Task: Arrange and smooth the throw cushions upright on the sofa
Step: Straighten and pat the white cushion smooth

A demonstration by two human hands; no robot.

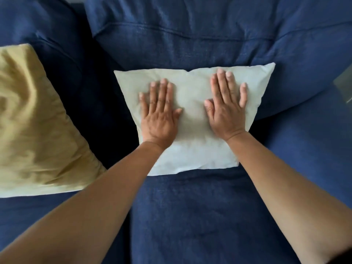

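Observation:
A pale white cushion [192, 149] leans upright against the blue sofa's back cushion [190, 39], in the middle of the view. My left hand [160, 115] lies flat on its left half, fingers spread. My right hand [226, 107] presses flat on its right half, fingers spread toward the top edge. Neither hand grips anything. A larger yellow-green cushion [36, 126], creased, stands at the left against the sofa back.
The blue seat cushion [190, 216] fills the foreground below the white cushion. A dark gap [106, 111] separates the two cushions. At the right edge a grey-green object [344, 84] shows beyond the sofa's rounded arm.

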